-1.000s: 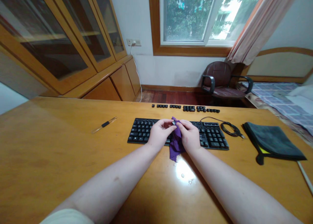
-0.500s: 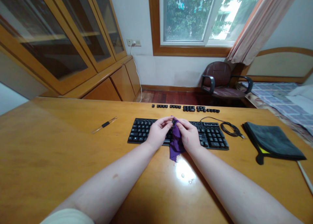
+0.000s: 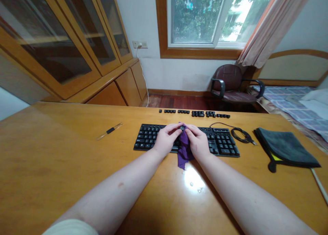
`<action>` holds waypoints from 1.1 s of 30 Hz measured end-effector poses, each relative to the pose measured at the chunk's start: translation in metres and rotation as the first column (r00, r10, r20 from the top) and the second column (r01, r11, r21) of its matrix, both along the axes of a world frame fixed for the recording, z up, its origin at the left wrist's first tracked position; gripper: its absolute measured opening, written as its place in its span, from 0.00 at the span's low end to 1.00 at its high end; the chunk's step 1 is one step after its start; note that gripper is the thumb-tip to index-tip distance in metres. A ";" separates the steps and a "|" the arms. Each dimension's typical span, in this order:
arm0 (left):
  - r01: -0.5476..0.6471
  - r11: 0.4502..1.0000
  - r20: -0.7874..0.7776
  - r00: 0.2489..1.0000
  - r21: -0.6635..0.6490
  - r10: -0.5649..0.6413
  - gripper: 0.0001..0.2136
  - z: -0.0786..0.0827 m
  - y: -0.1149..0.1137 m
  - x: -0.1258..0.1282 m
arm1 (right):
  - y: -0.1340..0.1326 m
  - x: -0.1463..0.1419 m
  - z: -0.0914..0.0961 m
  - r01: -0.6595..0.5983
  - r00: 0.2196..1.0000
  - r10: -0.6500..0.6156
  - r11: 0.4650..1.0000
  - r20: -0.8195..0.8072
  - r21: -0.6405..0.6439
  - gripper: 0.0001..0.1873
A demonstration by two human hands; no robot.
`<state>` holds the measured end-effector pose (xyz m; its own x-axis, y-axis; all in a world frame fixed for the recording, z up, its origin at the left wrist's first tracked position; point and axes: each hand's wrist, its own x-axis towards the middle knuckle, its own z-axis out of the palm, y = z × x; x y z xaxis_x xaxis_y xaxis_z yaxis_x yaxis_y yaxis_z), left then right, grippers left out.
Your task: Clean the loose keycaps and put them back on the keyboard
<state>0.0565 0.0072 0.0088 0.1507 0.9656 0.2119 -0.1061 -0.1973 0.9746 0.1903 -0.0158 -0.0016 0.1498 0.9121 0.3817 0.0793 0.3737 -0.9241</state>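
Note:
Above the middle of a black keyboard (image 3: 147, 137), both my hands meet with their fingertips close together. My left hand (image 3: 165, 138) is closed, pinching a small black keycap (image 3: 182, 128) between thumb and fingers. With closed fingers my right hand (image 3: 198, 141) grips a purple cloth (image 3: 185, 149) against that keycap. The cloth hangs down over the keyboard's front edge onto the desk. Keys beneath my hands and the cloth are hidden.
Loose black keycaps (image 3: 198, 114) lie in groups along the desk's far edge. A slim clear tool with a black grip (image 3: 110, 130) rests left of the keyboard. To the right are a coiled cable (image 3: 241, 135) and a folded grey cloth (image 3: 288, 147). Water drops (image 3: 191, 184) dot the desk in front.
The keycap has turned slightly between my fingertips, so more of its face shows. My arms, the cloth and the keyboard stay where they were.

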 end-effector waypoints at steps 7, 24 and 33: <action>-0.016 0.995 0.101 0.995 -0.095 0.026 0.09 0.000 0.001 0.002 | 0.002 0.000 -0.002 -0.020 1.000 0.020 1.000 -0.016 -0.008 0.13; -0.019 0.979 0.095 0.995 -0.205 0.040 0.10 -0.004 0.002 0.002 | -0.001 0.003 0.001 0.070 0.996 -0.071 0.997 0.062 0.015 0.08; 0.000 0.978 0.127 0.992 -0.209 0.027 0.10 -0.006 0.003 0.002 | -0.001 0.002 0.001 -0.034 0.991 0.029 0.999 0.133 0.035 0.13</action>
